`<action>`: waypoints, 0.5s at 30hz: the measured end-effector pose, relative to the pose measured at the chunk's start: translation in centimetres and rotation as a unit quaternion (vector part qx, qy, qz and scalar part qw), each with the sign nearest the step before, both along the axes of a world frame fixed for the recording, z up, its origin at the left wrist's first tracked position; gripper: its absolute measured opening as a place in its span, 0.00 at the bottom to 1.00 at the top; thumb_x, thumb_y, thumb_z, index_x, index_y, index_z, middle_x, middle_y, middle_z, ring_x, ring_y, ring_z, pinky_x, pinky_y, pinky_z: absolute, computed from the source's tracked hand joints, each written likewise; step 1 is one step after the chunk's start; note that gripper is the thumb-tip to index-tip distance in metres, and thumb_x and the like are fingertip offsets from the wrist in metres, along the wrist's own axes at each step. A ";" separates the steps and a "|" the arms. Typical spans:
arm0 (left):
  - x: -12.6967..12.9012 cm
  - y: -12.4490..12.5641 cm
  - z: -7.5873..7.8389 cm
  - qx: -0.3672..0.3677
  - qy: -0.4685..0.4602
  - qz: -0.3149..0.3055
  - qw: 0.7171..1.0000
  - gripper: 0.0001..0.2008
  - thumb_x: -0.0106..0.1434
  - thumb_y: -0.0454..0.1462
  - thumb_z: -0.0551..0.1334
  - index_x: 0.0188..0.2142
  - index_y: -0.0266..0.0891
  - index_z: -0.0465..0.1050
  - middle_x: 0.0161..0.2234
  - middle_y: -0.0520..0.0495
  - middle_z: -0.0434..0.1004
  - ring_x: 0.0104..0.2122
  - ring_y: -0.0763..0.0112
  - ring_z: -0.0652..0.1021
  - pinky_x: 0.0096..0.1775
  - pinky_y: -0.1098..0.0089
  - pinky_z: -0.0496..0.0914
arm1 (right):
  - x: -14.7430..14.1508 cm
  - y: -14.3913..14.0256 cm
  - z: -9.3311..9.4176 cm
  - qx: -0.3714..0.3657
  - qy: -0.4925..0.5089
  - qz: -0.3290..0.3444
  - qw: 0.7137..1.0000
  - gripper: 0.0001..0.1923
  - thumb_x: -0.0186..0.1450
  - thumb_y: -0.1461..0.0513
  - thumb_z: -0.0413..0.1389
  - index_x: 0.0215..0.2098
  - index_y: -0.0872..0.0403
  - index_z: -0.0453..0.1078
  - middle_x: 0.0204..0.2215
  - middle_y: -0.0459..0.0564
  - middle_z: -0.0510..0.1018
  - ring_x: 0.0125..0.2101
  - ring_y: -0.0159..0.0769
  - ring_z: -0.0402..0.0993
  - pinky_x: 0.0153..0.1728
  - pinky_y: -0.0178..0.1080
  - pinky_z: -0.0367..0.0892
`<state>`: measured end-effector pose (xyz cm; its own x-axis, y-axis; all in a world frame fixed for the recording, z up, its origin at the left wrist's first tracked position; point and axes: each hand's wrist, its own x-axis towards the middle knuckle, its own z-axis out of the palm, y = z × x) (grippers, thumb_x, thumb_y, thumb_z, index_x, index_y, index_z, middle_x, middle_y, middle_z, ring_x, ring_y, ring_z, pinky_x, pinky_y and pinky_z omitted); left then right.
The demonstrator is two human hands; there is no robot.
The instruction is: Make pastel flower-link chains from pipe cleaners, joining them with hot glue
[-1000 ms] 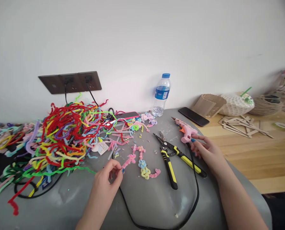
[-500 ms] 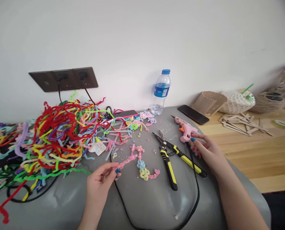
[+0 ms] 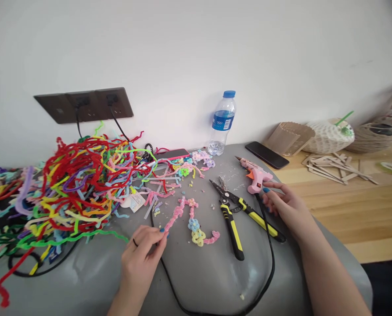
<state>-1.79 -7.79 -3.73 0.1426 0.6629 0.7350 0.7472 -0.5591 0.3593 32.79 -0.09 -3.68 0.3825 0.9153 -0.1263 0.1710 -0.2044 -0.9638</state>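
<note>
My left hand (image 3: 145,252) pinches the free end of a pink twisted pipe cleaner strand (image 3: 174,218) between thumb and fingers. The strand's far end meets a pipe cleaner chain on the grey table (image 3: 212,281). Along that chain are a small pink flower, a blue flower (image 3: 193,224), a yellow flower (image 3: 199,237) and a curled pink end (image 3: 212,238). My right hand (image 3: 283,206) is closed at the handle end of a pink hot glue gun (image 3: 255,177), beside its black cord. Its lower fingers are partly hidden. The gun's nozzle points to the far left.
Yellow-and-black pliers (image 3: 231,232) lie spread between my hands. A big heap of coloured pipe cleaners (image 3: 84,184) fills the left. Behind are a water bottle (image 3: 222,125), a pink-edged phone (image 3: 172,153) and a black phone (image 3: 267,155). Wooden sticks (image 3: 337,169) lie to the right.
My left hand has turned over the strand, showing its back and a ring. The pink strand now slopes more steeply, its far end against the chain. My right hand has hardly moved.
</note>
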 end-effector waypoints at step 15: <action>1.2 0.2 0.1 -0.012 0.011 -0.009 1.000 0.11 0.63 0.23 0.57 0.34 0.41 0.69 0.29 0.51 0.73 0.27 0.76 0.75 0.32 0.76 0.71 | 0.3 0.0 -0.3 0.006 0.004 0.008 1.000 0.22 0.51 0.51 0.65 0.39 0.52 0.68 0.18 0.42 0.73 0.16 0.29 0.62 0.17 0.34 0.58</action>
<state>-0.61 -7.61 -3.68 0.1706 0.6781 0.7149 0.7452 -0.5635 0.3567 33.07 -0.06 -4.00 0.3669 0.9228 -0.1173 0.1673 -0.1894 -0.9675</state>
